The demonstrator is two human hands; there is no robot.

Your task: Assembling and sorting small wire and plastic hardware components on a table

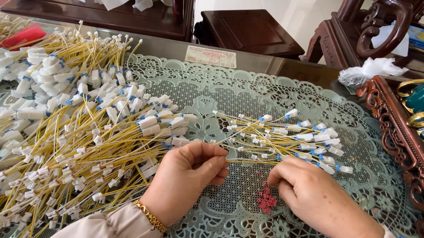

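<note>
Both hands, left [190, 169] and right [310, 192], pinch one yellow wire [250, 160] between them; each grip clenched.

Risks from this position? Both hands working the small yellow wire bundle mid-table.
1. The big wire pile lies right against the left hand; strands could snag and mix into the small bundle.
2. The tiny red pieces sit loose by the right hand; a sweep could scatter them into the lace mat.

Both hands meet over a pale green lace mat [304, 102] on the table. The left hand [187, 174] and right hand [317, 199] pinch a yellow wire [248, 159] between them. A big wire heap [48, 128] lies left, a small bundle [287, 138] just beyond the fingers, red bits [267, 200] beside the right hand.
</note>
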